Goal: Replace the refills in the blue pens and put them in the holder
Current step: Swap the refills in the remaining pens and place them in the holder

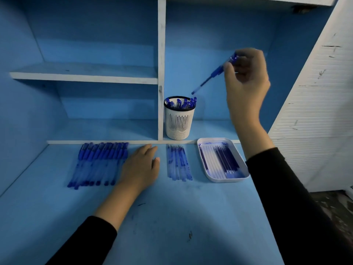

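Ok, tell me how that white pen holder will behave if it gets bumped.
The holder is tall and narrows toward its base, so a sideways knock could tip it. Its slotted walls suggest light plastic, likely easy to slide. The pens standing inside may make it top-heavy.

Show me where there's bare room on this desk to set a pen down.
Free: the desk front nearer than the pen row, loose refills and tray; the left cubby floor behind the pens; the shelf above it. Crowded: the back strip, where pens, left hand, refills and tray sit side by side.
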The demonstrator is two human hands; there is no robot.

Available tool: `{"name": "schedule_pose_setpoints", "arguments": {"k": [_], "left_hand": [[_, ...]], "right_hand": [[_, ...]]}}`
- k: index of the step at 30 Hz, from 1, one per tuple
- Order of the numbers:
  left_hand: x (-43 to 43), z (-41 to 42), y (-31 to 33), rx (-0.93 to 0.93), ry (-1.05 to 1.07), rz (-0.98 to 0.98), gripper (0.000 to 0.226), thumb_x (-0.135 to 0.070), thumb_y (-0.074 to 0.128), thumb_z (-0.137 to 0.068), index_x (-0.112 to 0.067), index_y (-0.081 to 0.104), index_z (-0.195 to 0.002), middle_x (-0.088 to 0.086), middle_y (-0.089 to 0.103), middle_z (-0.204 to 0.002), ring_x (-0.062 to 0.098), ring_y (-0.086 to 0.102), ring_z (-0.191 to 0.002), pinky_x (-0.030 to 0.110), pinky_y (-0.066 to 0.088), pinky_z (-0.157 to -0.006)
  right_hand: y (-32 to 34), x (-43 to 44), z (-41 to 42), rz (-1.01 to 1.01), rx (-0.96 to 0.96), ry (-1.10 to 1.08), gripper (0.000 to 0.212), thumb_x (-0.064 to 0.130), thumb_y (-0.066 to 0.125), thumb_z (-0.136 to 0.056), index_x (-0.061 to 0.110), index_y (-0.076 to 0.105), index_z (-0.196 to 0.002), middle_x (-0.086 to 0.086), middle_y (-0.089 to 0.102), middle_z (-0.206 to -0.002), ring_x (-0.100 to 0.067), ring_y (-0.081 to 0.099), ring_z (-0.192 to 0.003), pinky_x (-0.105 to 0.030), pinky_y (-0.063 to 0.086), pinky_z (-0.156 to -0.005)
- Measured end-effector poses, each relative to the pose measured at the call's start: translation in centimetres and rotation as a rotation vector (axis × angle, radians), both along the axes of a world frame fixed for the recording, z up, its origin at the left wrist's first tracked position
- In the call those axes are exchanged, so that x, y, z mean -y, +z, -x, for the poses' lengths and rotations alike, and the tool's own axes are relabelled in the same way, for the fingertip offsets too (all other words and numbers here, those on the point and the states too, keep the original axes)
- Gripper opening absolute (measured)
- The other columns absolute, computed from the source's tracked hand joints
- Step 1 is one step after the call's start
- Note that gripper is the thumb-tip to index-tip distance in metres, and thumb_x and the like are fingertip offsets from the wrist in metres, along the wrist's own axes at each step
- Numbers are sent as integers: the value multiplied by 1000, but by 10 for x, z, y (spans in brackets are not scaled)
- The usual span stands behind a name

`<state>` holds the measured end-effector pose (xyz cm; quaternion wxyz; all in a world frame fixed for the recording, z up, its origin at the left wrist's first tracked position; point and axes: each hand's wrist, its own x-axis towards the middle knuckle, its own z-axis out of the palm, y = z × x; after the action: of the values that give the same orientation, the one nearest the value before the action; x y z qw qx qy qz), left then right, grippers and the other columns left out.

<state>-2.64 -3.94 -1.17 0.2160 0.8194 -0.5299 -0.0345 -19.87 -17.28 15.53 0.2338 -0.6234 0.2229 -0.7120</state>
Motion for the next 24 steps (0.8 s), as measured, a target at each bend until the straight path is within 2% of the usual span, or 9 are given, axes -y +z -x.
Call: {"name": "schedule_pose_setpoints", "arguments": {"k": [6,9,11,14,18,24], "left_hand": [[2,-2,-4,-11,22,-13,49,-31,37,-102,-19,37,-149,-2,27,-159,15,23,-146,30,22,-116],[1,-2,-6,-4,26,12,48,-30,42,-101,-17,43,-147,0,32,-158,17,29,-144,30,26,-114],[1,-2,-6,8,23,22,47,-30,44,-100,-17,46,-145,1,35,-156,19,33,-142,31,30,-112],[1,-2,-6,24,19,27,47,-31,43,-99,-16,48,-143,3,38,-154,22,38,-140,34,34,-110],[-6,1,-2,34,9,40,51,-36,36,-96,-16,51,-141,4,43,-151,25,42,-136,36,39,-105],[-37,-10,14,111,-17,140,53,-36,35,-92,-16,59,-134,3,55,-142,27,53,-127,39,45,-100]], "right_hand": [[-27,39,-45,-55,-289,6,17,2,61,-83,8,61,-98,-2,64,-86,-8,59,-73,-15,49,-68],[-50,52,-52,-37,-541,-26,9,7,64,-85,7,67,-93,-6,66,-90,-11,57,-77,-23,50,-74],[-62,52,-49,-12,-635,-26,11,11,64,-87,6,72,-94,-8,68,-94,-9,55,-80,-19,47,-75],[-74,40,-40,28,-592,-65,18,13,61,-91,5,72,-103,-8,68,-102,-9,57,-86,-13,44,-78],[-89,5,-30,37,-527,-69,20,12,60,-91,6,69,-108,-7,67,-105,-16,61,-92,-23,49,-84],[-127,-56,-38,-115,-681,136,25,8,62,-88,7,66,-113,-9,66,-106,-23,64,-86,-17,43,-78]]}}
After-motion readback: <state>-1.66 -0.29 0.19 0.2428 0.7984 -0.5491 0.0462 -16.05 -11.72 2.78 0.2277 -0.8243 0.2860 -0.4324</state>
